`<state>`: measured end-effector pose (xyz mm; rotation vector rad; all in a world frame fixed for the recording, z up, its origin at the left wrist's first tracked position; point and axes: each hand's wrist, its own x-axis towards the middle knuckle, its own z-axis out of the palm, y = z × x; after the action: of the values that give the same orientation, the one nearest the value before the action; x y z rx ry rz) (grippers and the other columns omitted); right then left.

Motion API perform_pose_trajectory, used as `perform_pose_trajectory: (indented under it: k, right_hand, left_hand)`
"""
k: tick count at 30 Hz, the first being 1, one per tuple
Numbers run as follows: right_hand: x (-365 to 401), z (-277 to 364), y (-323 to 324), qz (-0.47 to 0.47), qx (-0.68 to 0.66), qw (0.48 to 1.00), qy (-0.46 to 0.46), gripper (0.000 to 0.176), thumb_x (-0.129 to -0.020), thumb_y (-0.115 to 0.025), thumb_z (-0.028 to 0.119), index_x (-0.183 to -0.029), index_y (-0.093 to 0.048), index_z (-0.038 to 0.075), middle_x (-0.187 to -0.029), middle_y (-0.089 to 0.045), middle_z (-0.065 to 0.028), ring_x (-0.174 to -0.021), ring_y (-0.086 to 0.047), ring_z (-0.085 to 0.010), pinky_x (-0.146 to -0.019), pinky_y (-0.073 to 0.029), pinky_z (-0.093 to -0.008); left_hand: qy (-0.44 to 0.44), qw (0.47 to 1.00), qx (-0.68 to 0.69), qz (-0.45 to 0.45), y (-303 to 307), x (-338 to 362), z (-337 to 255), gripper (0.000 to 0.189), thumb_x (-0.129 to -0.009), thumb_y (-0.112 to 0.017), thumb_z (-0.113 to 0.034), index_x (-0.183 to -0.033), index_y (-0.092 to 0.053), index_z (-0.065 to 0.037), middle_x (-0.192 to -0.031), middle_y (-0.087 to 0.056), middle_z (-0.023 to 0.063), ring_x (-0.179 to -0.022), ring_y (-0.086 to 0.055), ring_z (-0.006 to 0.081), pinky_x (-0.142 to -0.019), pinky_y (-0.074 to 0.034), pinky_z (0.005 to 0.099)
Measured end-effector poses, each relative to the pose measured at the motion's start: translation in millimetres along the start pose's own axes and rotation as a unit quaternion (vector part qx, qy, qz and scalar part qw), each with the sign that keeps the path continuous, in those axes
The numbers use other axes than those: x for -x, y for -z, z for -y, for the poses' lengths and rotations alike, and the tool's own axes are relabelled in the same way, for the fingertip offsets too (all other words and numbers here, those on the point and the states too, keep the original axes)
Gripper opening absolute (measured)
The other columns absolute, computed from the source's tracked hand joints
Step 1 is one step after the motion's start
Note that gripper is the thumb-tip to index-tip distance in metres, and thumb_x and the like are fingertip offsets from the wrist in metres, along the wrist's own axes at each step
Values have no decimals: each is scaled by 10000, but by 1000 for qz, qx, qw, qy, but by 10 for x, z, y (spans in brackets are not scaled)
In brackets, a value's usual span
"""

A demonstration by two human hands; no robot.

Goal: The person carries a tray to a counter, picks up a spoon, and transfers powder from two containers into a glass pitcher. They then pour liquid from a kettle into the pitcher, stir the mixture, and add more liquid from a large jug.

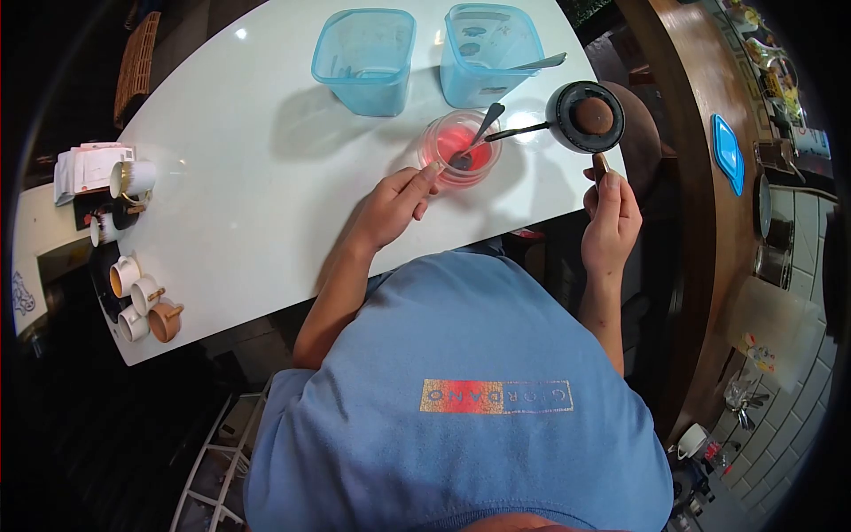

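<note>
My left hand [403, 204] is closed at the near left rim of a clear jar [432, 142] with pinkish-red contents. A spoon [486, 122] leans in the jar, its handle pointing up and right. My right hand [613, 217] grips the handle of a black gooseneck kettle [560, 115] with a round brown knob on its lid. The kettle is held up near the table's right edge, and its thin spout points left, the tip over the jar's right side. Any liquid coming from the spout cannot be made out.
Two blue translucent plastic containers [365, 84] stand at the back; the right container [470, 75] has a metal utensil across its rim. Several mugs [165, 321] line the left end of the white table [239, 195]. A blue lid [728, 155] lies on the wooden counter [683, 222] to the right.
</note>
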<state>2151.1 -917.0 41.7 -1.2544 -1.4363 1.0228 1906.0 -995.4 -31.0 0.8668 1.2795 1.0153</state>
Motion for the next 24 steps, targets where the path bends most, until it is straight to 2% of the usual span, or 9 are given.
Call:
perform_pose_trajectory:
  k: [2, 4, 14, 17, 19, 24]
  right_hand:
    - [-3, -2, 33, -4, 3, 1000, -2, 344, -961, -471, 261, -945, -609, -55, -605, -390, 56, -562, -325, -18, -511, -241, -195]
    - [-10, -3, 76, 16, 24, 1000, -11, 344, -978, -442, 249, -994, -603, -54, -699, -484, 25, -581, -351, -29, -523, -264, -193]
    - [-30, -48, 36, 9, 0, 1000, 8, 355, -981, -431, 257, -1014, -595, -55, -696, -490, 23, -574, -333, -28, -511, -250, -202]
    - [-36, -45, 6, 9, -60, 997, -41, 347, -978, -435, 253, -1000, -585, -59, -667, -460, 32, -561, -303, -30, -509, -239, -205]
    - [-50, -74, -15, 1, -170, 979, -116, 345, -979, -432, 261, -976, -567, -57, -625, -392, 44, -542, -263, -35, -508, -227, -214]
    - [-109, -274, 15, 8, -242, 956, -167, 360, -982, -423, 296, -949, -544, -41, -586, -310, 55, -523, -241, -42, -507, -224, -224]
  left_hand:
    - [1, 1000, -16, 2, 30, 6, -21, 492, -970, -392, -447, -854, -580, -7, -578, -436, -15, -543, -367, 48, -538, -303, 204]
    - [12, 1000, -12, -8, 55, 20, -31, 504, -951, -453, -450, -731, -563, -10, -558, -426, -16, -536, -402, 60, -540, -356, 218]
    - [-5, 1000, -7, -22, 105, 62, 24, 498, -958, -444, -437, -732, -564, -10, -554, -422, -18, -538, -396, 65, -539, -351, 223]
    - [2, 999, -11, -32, 107, 59, 17, 495, -960, -441, -434, -735, -563, -10, -554, -423, -17, -538, -394, 65, -537, -348, 224]
    - [1, 1000, -3, -27, 99, 62, -6, 494, -959, -442, -435, -737, -562, -9, -553, -423, -14, -537, -391, 65, -536, -346, 224]
    - [10, 1000, 19, -19, 97, 55, -16, 491, -955, -446, -439, -746, -562, -11, -557, -428, -12, -537, -391, 64, -536, -346, 219]
